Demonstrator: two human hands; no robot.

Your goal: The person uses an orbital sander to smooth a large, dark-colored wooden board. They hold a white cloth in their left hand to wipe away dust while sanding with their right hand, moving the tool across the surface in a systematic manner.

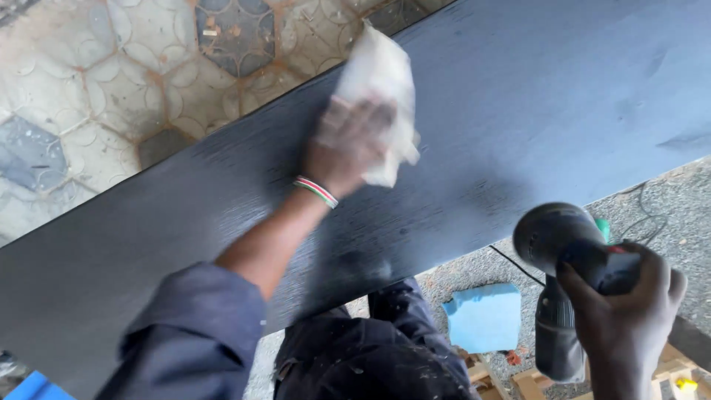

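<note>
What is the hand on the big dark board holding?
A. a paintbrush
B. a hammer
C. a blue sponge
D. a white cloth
D. The left hand presses a crumpled white cloth flat against the dark board, while the right hand grips a dark power tool off the board's edge.

Board (518,111): black, fine grain. Cloth (379,74): white. Wristband (316,191): white, red and green stripes. Power tool (561,296): dark grey. Floor tiles (96,81): cream hexagons, some grey.
</note>
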